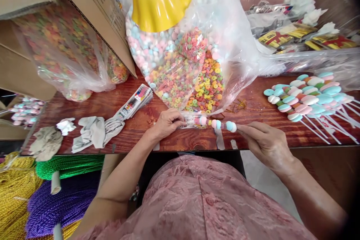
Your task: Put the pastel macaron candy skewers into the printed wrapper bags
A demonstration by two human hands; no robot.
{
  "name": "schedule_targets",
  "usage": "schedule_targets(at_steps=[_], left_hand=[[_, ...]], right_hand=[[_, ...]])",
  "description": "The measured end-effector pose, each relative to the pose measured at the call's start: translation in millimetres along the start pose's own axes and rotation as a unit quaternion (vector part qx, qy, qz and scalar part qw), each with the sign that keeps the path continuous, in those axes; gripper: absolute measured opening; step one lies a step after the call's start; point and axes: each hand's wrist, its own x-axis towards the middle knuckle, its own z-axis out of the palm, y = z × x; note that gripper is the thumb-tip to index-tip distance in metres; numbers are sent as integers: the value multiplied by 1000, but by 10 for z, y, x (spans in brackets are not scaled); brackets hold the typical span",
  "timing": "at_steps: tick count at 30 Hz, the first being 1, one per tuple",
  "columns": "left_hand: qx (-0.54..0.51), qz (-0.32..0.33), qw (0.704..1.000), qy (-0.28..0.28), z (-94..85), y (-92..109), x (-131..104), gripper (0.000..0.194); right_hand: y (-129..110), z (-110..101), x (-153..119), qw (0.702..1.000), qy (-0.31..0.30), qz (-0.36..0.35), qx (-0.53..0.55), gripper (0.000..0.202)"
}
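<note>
A candy skewer (217, 124) of pink, white and blue marshmallows with fruit-coloured rings between them lies level just above the table's front edge. My right hand (266, 144) is closed, pinching it at its right end; the stick itself is hidden by the fingers. Its left end is inside or against a clear printed wrapper (191, 120); I cannot tell how far in. My left hand (168, 123) is closed on the wrapper's left part. Beyond both hands rests a big clear bag (174, 75) of marshmallows and candy rings.
A yellow bowl (160, 0) sits upside down on the bag. Finished skewers (312, 97) are piled right, below a clear bin (295, 54). Flat wrappers (135, 101) and grey cloth (97, 131) lie left. Cardboard box (104, 11) stands far left; coloured cords (62, 202) hang below the table.
</note>
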Motion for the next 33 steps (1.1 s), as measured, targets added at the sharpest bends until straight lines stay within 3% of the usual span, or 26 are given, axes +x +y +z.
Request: schedule_targets(at_steps=[5, 9, 14, 20, 24, 29, 33], left_hand=[[18, 19, 1000, -7, -6, 17, 1, 15], [19, 32, 999, -16, 4, 55, 10, 15], [29, 47, 998, -22, 5, 74, 29, 15], [19, 21, 1000, -13, 40, 75, -13, 17], [98, 46, 994, -9, 82, 160, 23, 49], [216, 80, 972, -46, 107, 299, 104, 28], [220, 96, 968, -79, 140, 396, 79, 31]], right_hand=[[-106, -109, 124, 991, -22, -86, -96, 25], [-223, -59, 194, 986, -29, -115, -117, 27], [-287, 95, 285, 986, -30, -125, -110, 27], [-216, 153, 358, 996, -20, -88, -23, 23], [-196, 161, 339, 997, -9, -76, -7, 20], [-247, 166, 324, 995, 9, -102, -15, 28], [-305, 131, 341, 991, 36, -127, -11, 32]])
